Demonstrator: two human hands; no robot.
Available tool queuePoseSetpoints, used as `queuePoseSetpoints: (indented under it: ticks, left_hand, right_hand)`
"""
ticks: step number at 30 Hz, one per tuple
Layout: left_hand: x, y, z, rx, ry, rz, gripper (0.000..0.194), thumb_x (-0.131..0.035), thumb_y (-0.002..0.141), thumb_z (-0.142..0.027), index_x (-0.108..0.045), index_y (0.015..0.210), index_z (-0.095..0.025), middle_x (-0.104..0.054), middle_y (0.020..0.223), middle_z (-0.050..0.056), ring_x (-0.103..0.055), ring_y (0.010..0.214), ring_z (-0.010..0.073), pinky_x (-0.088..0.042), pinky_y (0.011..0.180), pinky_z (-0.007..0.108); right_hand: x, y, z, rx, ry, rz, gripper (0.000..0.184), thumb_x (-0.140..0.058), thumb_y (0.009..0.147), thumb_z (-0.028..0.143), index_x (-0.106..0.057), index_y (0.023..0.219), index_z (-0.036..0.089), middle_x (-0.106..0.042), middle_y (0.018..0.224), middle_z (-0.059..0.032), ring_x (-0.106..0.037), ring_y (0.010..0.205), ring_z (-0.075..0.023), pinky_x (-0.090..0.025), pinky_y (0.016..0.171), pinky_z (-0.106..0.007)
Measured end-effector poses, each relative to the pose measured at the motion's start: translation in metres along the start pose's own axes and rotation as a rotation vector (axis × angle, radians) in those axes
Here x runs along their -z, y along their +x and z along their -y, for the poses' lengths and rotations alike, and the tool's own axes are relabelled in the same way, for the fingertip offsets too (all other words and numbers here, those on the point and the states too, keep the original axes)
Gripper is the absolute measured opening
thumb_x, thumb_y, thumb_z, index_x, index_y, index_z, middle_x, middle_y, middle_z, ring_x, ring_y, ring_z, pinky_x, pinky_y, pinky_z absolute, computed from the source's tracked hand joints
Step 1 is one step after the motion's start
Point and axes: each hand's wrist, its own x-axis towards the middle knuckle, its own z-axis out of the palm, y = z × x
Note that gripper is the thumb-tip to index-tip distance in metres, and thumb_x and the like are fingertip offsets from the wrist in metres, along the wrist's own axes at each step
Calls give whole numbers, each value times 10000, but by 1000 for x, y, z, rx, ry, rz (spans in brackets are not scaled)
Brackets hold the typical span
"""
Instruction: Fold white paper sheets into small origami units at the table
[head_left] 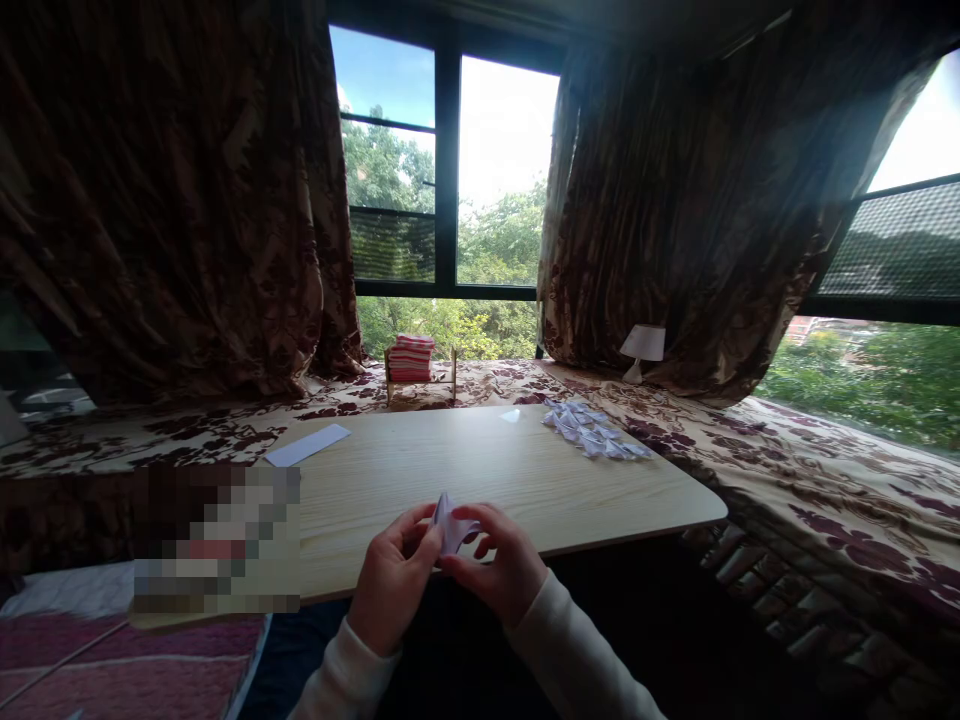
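Between my two hands, just above the near edge of the wooden table [420, 450], is a small piece of folded pale paper [452, 530] with a pointed top. My left hand [397, 570] pinches its left side between thumb and fingers. On the other side, my right hand [499, 565] grips the paper with curved fingers and thumb. Several folded paper pieces [589, 430] lie grouped at the table's far right. A small white paper triangle [511, 415] rests near the back edge, and a flat white paper strip [309, 445] is at the back left.
Behind the table runs a ledge with a flowered cloth [495, 380]. On it stand a small rack [421, 385] of stacked red-and-white cloths [411, 358] and a white lamp [643, 345]. Patterned curtains [637, 220] flank the windows. A blurred patch covers the table's left end.
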Motion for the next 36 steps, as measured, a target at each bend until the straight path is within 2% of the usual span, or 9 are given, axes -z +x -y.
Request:
queuePoseSetpoints:
  ticks: [4,10,12,14,16,20,23,31,36]
  left_hand:
    - [0,0,-1,-24,45,-13,392,-571,717,-335,-584,1041,-114,-698,753,29,-636,631,163,-512,604,250]
    - [1,9,-9,-110,144,-43,294,-580,703,-290,-658,940,-135,-700,871,30,-627,816,192,-479,735,248]
    - [1,18,-10,-128,169,-57,279,-572,698,-281,-671,911,-130,-699,879,33,-624,821,197,-475,739,253]
    - [0,30,-8,-138,190,-74,283,-560,698,-278,-677,898,-116,-700,860,40,-622,810,202,-474,731,261]
    - [0,43,-4,-143,204,-84,299,-549,710,-285,-672,920,-112,-698,874,47,-618,818,202,-468,739,264]
    - [0,61,6,-120,224,-89,309,-529,732,-280,-667,945,-104,-698,873,63,-613,825,210,-463,740,277]
    - [0,65,11,-104,246,-76,296,-523,742,-264,-670,947,-111,-700,849,62,-615,808,211,-462,729,279]
    - [-4,68,7,-67,346,-35,257,-514,768,-236,-674,951,-153,-695,883,58,-617,808,200,-457,743,274]
    - [-5,72,4,-30,405,-24,247,-509,784,-258,-668,959,-186,-689,900,45,-615,826,194,-467,739,252]
  right_hand:
    - [0,1,0,25,-75,-31,356,-640,586,136,-577,932,192,-610,905,-41,-582,694,-147,-459,506,-228]
    - [0,7,-7,-46,-204,-45,361,-698,583,263,-589,922,208,-636,862,-24,-592,725,-174,-472,588,-269]
    - [-1,16,-17,-73,-135,-46,374,-687,584,255,-582,939,202,-638,863,-30,-596,742,-179,-477,593,-268]
    - [-1,29,-28,-112,50,-47,360,-643,601,202,-569,954,186,-634,775,-15,-596,675,-154,-484,588,-259]
    - [0,45,-38,-121,108,-31,326,-600,637,204,-565,959,174,-620,733,-5,-591,666,-141,-489,606,-258]
    - [5,72,-53,-132,185,51,165,-560,660,222,-621,797,153,-633,678,-11,-587,631,-138,-484,604,-259]
    - [7,78,-60,-143,222,97,114,-556,652,219,-636,697,151,-644,648,-12,-587,610,-142,-476,593,-259]
    - [11,72,-66,-157,266,108,139,-517,716,202,-641,735,141,-638,670,-24,-572,630,-149,-457,599,-258]
    - [24,89,-68,-118,133,298,138,-510,725,158,-647,741,148,-609,606,-2,-527,548,-118,-417,503,-213]
